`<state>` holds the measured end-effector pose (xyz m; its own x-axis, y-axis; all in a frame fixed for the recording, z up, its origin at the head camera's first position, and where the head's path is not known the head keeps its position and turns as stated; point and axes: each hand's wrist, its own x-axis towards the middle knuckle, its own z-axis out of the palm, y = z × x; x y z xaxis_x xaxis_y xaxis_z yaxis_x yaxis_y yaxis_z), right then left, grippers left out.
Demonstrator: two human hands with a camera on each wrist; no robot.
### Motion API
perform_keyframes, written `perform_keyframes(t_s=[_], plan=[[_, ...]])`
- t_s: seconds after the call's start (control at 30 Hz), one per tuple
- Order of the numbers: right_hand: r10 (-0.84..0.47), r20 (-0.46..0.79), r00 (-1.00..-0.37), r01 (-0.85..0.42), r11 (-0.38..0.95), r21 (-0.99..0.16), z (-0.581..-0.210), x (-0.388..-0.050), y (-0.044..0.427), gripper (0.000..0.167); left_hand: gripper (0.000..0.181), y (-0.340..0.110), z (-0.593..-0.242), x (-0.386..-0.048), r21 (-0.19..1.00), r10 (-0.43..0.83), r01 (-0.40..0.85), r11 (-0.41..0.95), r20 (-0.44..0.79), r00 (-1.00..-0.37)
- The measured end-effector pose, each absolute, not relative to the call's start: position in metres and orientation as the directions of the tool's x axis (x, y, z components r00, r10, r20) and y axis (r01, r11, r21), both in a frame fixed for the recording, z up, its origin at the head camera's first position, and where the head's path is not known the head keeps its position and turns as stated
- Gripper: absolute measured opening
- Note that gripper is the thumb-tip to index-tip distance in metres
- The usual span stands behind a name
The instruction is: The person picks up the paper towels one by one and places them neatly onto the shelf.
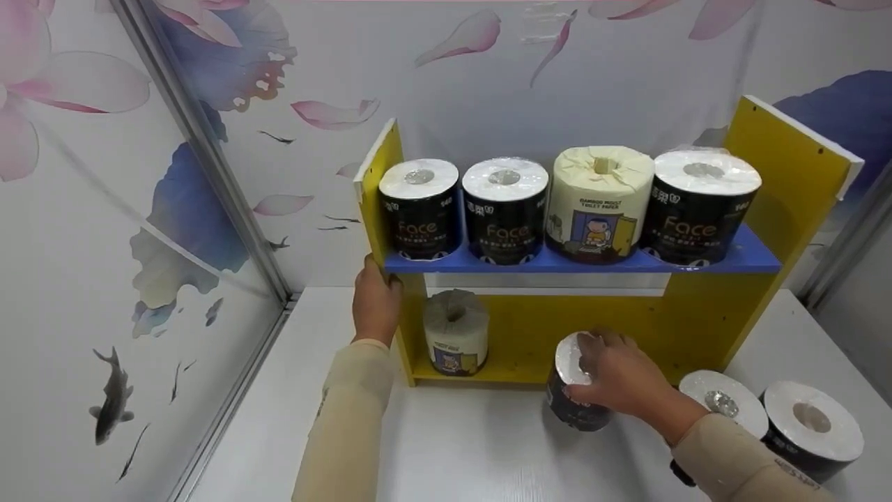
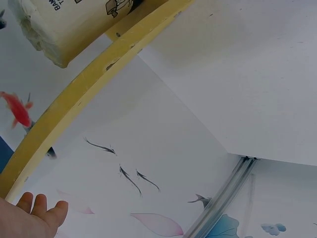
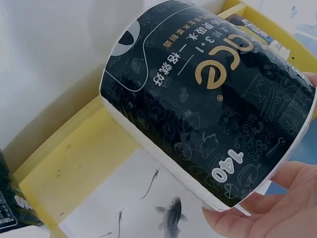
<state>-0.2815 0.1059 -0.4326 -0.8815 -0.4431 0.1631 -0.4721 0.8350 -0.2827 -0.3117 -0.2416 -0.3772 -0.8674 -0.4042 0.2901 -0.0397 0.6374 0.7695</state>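
Note:
My right hand (image 1: 620, 373) grips a black-wrapped toilet paper roll (image 1: 575, 411) by its top end. The roll is tilted in front of the lower level of a yellow and blue shelf (image 1: 571, 321). In the right wrist view, the roll's dark printed wrapper (image 3: 198, 109) fills much of the picture, with fingers and thumb at its end. My left hand (image 1: 376, 303) holds the shelf's left side board just below the blue board. Several fingers (image 2: 42, 213) show beside the yellow board edge (image 2: 74, 99) in the left wrist view.
On the blue board (image 1: 523, 267) stand three black-wrapped rolls and a cream roll (image 1: 601, 209). Another cream roll (image 1: 456, 341) stands at the lower level's left end. Two black-wrapped rolls, one at the far right (image 1: 812, 425), stand on the white table (image 1: 460, 446) by my right forearm.

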Motion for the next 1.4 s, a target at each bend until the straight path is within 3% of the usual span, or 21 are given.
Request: perform_keyframes(t_s=[0.47, 0.8, 1.1, 1.4], plan=[[-0.417, 0.257, -0.872, -0.482, 0.826, -0.292, -0.434, -0.295, 0.095, 0.07, 0.039, -0.241, -0.377, -0.311, 0.749, -0.413, -0.056, 0.66, 0.3, -0.86], [-0.407, 0.234, -0.883, -0.465, 0.827, -0.316, -0.429, -0.303, 0.081, 0.064, 0.038, -0.241, -0.378, -0.313, 0.758, -0.413, -0.047, 0.65, 0.301, -0.86], [-0.37, 0.184, -0.911, -0.413, 0.839, -0.355, -0.431, -0.31, 0.072, 0.072, 0.039, -0.242, -0.377, -0.312, 0.757, -0.405, -0.028, 0.653, 0.317, -0.858], [-0.402, 0.228, -0.887, -0.461, 0.81, -0.363, -0.433, -0.319, 0.068, 0.072, 0.04, -0.242, -0.378, -0.311, 0.755, -0.396, -0.013, 0.655, 0.328, -0.858]])
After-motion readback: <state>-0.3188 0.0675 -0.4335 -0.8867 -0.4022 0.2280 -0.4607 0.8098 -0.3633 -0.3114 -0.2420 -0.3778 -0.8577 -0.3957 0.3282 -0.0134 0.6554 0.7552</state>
